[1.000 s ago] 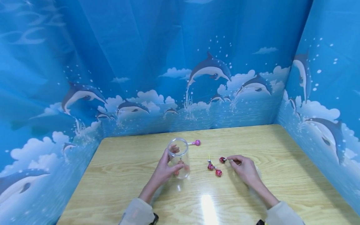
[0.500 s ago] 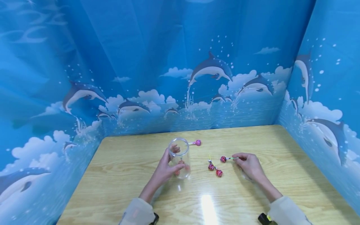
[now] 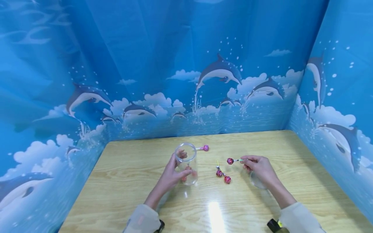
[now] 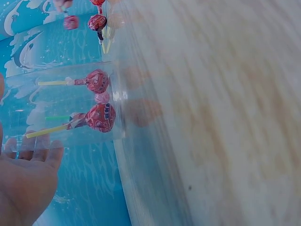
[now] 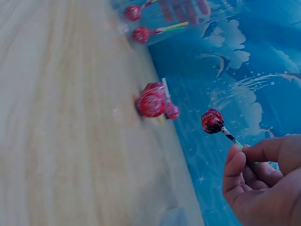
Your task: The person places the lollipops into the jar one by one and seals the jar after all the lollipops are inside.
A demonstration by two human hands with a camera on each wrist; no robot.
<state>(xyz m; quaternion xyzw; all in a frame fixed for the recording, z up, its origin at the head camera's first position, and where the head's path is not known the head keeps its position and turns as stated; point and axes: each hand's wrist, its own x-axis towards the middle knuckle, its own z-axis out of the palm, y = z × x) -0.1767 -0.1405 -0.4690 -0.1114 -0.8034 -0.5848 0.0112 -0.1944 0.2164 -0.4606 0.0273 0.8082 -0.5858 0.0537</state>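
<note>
My left hand (image 3: 170, 176) grips a clear cylindrical jar (image 3: 191, 165) that stands upright, its open mouth upward. Inside it, several red-wrapped lollipops (image 4: 100, 117) rest heads down with their sticks pointing up, as the left wrist view shows. To the right, my right hand (image 3: 262, 169) pinches the green stick of a lollipop (image 5: 212, 121) between thumb and fingers. That dark red head points left toward the jar, above the table. Between the hands lie two red lollipops (image 3: 227, 179), their yellow sticks close together.
A pink lollipop (image 3: 205, 148) lies just behind the jar, its white stick toward it. Under my right hand a round clear lid (image 3: 257, 182) is partly hidden. Blue dolphin-printed curtains (image 3: 163, 64) border the wooden table (image 3: 122, 181) at the back and sides.
My right hand has slid back along the stick, showing more of it, and raised the lollipop off the table. More of the clear lid shows beneath. The left hand and jar hold still.
</note>
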